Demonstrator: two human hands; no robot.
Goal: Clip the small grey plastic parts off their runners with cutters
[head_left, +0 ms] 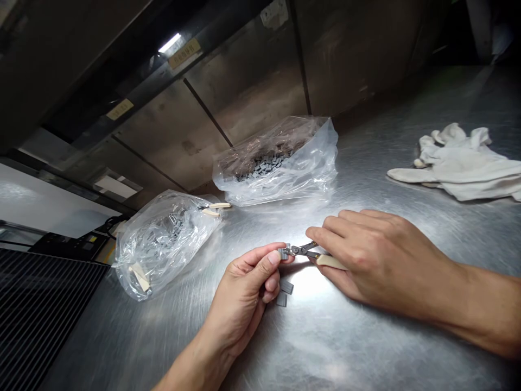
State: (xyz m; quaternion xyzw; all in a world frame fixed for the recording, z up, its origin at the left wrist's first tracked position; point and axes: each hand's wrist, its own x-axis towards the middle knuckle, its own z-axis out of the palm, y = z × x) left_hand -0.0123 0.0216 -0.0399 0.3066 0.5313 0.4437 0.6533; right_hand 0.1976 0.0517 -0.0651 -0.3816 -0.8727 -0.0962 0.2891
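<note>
Between thumb and fingers, my left hand [254, 277] pinches a small grey ribbed plastic part [284, 253]. My right hand [370, 255] is wrapped round the cream handles of a pair of pliers [303, 250], whose exact type I cannot make out. The jaws of the pliers meet the right side of the grey part, close to my left fingertips. Just below my left fingers, two similar grey parts [286, 287] lie on the metal table [345, 347].
An open clear plastic bag [317, 174] holding many grey parts stands at the back. Left of it lies another clear bag [163, 244], with a second cream-handled tool [217, 206] on its edge. White gloves [464, 165] rest at the right. A black ribbed panel [44, 309] borders the left.
</note>
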